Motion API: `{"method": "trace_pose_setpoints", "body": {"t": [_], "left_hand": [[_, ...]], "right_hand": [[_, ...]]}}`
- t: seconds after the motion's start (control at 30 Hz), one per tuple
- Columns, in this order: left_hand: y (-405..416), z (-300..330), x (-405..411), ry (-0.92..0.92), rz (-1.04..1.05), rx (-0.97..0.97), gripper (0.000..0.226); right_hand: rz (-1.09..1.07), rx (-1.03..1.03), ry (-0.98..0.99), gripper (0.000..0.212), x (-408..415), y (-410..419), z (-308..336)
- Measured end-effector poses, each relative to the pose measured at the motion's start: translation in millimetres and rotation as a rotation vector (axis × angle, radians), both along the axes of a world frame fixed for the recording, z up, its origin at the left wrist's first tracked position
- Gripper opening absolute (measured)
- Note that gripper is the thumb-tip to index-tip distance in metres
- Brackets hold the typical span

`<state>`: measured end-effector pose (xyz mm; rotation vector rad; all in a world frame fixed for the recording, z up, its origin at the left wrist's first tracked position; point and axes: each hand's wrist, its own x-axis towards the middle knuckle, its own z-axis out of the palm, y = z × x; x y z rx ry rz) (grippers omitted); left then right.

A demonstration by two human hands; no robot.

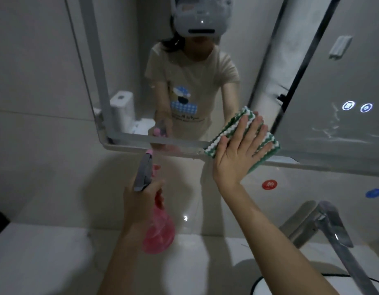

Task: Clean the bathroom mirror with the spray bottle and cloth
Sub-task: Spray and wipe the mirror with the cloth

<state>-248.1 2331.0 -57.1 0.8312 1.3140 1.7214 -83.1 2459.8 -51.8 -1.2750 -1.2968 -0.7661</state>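
Note:
The bathroom mirror [205, 67] hangs on the wall ahead, its lower edge at mid-frame. My right hand [237, 150] lies flat with spread fingers, pressing a green-and-white striped cloth [233, 126] against the mirror's bottom edge. My left hand [141, 199] grips the neck of a pink spray bottle [158, 233] with a grey trigger head, held below the mirror with its nozzle pointing up toward the glass. A person holding both items shows as a reflection in the mirror.
A chrome faucet [333, 228] stands at the lower right over a white basin [291, 284]. A white counter [45, 252] runs along the bottom left. Two lit touch icons [357, 106] glow on the mirror's right panel. Red and blue stickers [269, 184] mark the wall.

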Motion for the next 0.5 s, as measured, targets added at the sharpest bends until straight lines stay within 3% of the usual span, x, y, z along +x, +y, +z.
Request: {"method": "trace_pose_setpoints", "body": {"t": [0.17, 0.3, 0.43, 0.5], "left_hand": [[-12.6, -11.2, -36.4, -0.066, 0.143, 0.000, 0.023], [-14.9, -12.5, -68.1, -0.071, 0.212, 0.023, 0.014], [-17.4, -5.6, -93.9, -0.061, 0.244, 0.065, 0.058], [-19.6, -2.4, -106.4, -0.045, 0.257, 0.047, 0.053]], "right_hand": [[0.085, 0.001, -0.297, 0.062, -63.0, -4.7, -14.7], [0.129, 0.048, -0.392, 0.053, -126.1, -12.3, -18.2], [0.188, 0.015, -0.559, 0.051, -178.9, -20.9, -12.6], [0.194, -0.004, -0.629, 0.058, -190.3, -20.5, -4.5]]}}
